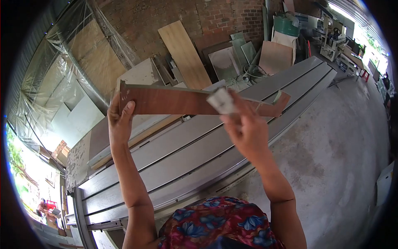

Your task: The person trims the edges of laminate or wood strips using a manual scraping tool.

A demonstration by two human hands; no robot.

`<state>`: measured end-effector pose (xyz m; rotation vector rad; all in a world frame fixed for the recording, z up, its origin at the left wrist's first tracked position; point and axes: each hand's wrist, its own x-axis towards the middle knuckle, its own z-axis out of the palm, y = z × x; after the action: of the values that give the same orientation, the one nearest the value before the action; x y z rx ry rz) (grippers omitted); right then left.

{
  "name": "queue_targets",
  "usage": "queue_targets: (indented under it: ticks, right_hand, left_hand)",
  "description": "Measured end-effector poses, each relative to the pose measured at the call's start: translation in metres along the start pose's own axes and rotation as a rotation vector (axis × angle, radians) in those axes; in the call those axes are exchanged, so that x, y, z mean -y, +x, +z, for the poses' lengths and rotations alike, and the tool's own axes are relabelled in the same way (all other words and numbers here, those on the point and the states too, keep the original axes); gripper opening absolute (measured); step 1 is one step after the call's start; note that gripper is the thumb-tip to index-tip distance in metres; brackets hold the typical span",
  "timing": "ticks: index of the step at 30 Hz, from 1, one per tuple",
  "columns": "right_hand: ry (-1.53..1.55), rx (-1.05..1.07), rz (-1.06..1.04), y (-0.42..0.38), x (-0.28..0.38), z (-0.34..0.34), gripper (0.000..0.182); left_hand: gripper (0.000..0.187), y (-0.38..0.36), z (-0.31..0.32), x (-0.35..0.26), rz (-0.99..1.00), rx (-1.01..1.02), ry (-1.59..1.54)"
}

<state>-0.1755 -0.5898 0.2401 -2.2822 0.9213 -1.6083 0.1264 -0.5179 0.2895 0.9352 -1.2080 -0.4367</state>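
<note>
A long reddish-brown wooden board (174,101) with a notched, angled far end is held up in front of me, above the grey machine bed. My left hand (120,120) grips its left end, thumb on the near face and fingers behind. Against the board's right half, my right hand (246,124) holds a folded piece of sandpaper (222,101), pale on the side I see. That hand and the sandpaper are smeared by motion. The sandpaper covers a short stretch of the board's face.
Below the board runs a long grey slatted machine bed (186,159). Boards, such as a light plywood sheet (184,54), lean on the brick wall (166,14). Plastic sheeting (62,54) hangs at left. A person (42,207) is far off at lower left. Concrete floor (331,153) lies right.
</note>
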Motion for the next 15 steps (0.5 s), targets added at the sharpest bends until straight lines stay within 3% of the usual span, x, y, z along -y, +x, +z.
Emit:
queue_targets:
  ticks: [6, 15]
  right_hand:
    - [-0.025, 0.09, -0.124, 0.014, 0.074, 0.024, 0.057]
    - [-0.116, 0.064, -0.22, 0.006, 0.086, 0.042, 0.056]
  left_hand:
    - [0.036, -0.017, -0.008, 0.003, 0.067, 0.048, 0.124]
    - [0.036, -0.027, -0.015, 0.007, 0.1, 0.096, 0.1]
